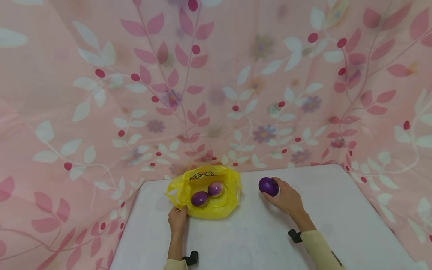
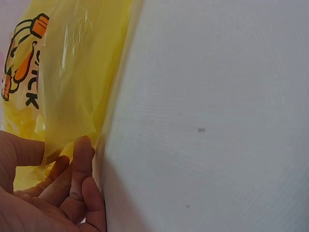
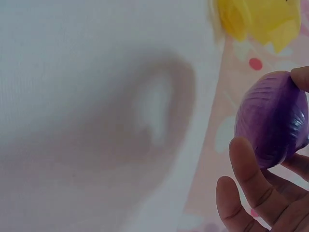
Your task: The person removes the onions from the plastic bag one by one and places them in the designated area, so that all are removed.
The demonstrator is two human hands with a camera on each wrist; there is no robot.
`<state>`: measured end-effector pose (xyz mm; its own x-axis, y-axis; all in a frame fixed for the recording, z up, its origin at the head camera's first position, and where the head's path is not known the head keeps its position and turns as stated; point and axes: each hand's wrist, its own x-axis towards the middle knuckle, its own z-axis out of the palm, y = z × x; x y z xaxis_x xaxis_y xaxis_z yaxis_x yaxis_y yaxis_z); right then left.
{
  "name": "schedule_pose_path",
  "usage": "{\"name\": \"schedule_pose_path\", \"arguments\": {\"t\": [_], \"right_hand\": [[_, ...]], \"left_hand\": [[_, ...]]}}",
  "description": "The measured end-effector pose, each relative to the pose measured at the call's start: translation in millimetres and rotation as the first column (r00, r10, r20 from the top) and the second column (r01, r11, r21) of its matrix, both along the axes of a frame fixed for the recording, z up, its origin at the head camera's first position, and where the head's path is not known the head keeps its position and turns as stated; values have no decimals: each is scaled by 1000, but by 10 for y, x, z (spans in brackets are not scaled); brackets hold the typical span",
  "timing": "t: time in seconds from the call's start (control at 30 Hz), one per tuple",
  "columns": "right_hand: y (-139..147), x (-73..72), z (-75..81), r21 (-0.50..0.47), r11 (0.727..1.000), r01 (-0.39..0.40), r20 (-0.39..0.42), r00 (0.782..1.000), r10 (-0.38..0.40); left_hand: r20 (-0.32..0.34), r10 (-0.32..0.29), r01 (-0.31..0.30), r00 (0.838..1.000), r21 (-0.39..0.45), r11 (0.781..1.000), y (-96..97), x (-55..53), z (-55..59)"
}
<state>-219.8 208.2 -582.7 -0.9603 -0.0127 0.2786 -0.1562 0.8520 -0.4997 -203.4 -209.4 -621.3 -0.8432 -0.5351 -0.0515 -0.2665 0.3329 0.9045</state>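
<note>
- Bag (image 1: 210, 212): one, yellow plastic, on the worktop (image 1: 256, 240) near its far edge; mouth gaping, inside visible; cartoon print, lettering partly legible.
- Dark onion (image 1: 199, 199): one, purple, glossy, inside the bag, on the left.
- Pale onion (image 1: 216, 189): one, pinkish purple, inside the bag, just beside the dark onion; contact between them cannot be told for certain.
- Held onion (image 1: 267, 186): one, deep purple, ribbed, in the right hand, to the right of the bag and apart from it; apparently raised above the worktop.
- Right hand (image 1: 290, 198): grip closed about the held onion, thumb and fingers on differing sides; one finger stands off it in the right wrist view.
- Left hand (image 1: 177, 220): grip pinching the bag's near left edge, film caught between thumb and fingers.
- Handling, left: light, steady tension on the edge seems best; a hard pull could drag the thin film or fold the mouth over the contents.
- Handling, right: smooth, rounded skin may slip; thumb and fingers set across the widest part should hold more surely than tips alone.
- Clearance: knuckles and onion are best carried above the crumpled rim, to avoid snagging.
- Surroundings: black mounts (image 1: 295, 236) at the wrists; beige sleeves (image 1: 320, 247); pink leaf-patterned cloth (image 1: 216, 86) behind.
</note>
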Motion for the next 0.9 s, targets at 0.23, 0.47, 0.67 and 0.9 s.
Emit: {"name": "schedule_pose_path", "arguments": {"t": [0.23,0.47,0.67,0.9], "right_hand": [[127,-136,-120,-22,1000,14,59,998,-12],[200,-255,-133,-58,998,38,156,987,-28],[234,-317,-145,-76,996,54,219,975,-36],[243,-329,-233,-103,989,104,275,959,-72]], "left_hand": [[-7,6,-6,1000,-1,1000,-7,-3,-16],[-3,7,-7,1000,-4,1000,1,9,10],[-7,0,0,1000,5,1000,0,14,18],[2,-6,6,1000,-2,1000,8,24,36]]}}
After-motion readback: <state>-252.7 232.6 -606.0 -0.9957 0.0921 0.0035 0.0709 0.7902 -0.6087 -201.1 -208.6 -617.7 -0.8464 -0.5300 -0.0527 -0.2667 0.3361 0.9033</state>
